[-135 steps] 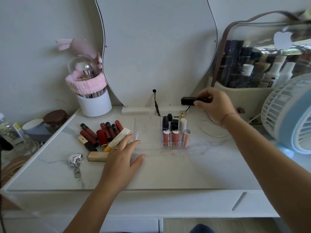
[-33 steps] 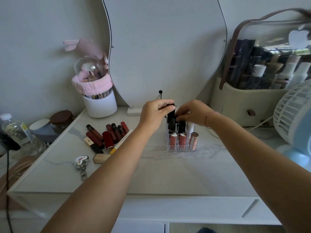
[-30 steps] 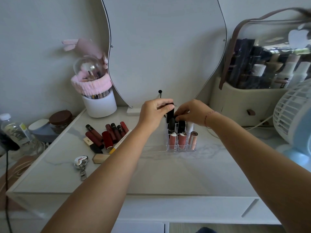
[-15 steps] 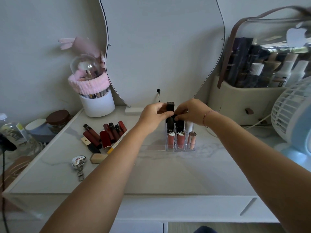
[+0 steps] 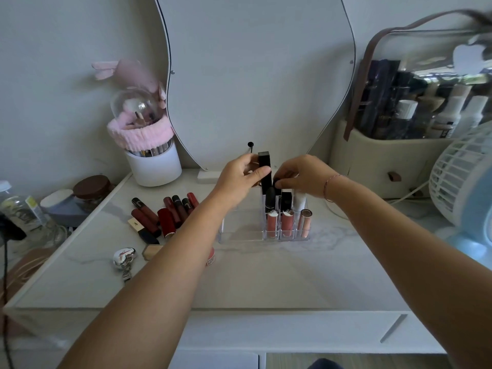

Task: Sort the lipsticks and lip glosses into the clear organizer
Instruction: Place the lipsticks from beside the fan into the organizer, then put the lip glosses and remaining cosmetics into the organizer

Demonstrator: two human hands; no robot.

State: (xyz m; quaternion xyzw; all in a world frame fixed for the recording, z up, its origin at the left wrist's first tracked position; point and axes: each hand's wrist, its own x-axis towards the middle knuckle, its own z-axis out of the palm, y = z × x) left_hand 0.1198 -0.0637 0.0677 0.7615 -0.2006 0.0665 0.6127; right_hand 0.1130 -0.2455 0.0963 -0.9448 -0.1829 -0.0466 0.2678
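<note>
Head view
Lipstick [image 5: 264,169]: we see a black square tube, long axis upright, over the back-left cell of the organizer [image 5: 286,235].
Left hand [image 5: 239,179]: thumb and fingers pinch the tube at mid-length; this hand is nearer.
Right hand [image 5: 300,177]: fingertips pressed on a round black cap just right of the tube.
Next move: we judge straight down into the cell.
Unsorted tubes [image 5: 165,214]: lying on the table [image 5: 266,275], left of organizer.
Writing: gold logo on one tube, unreadable.
</note>
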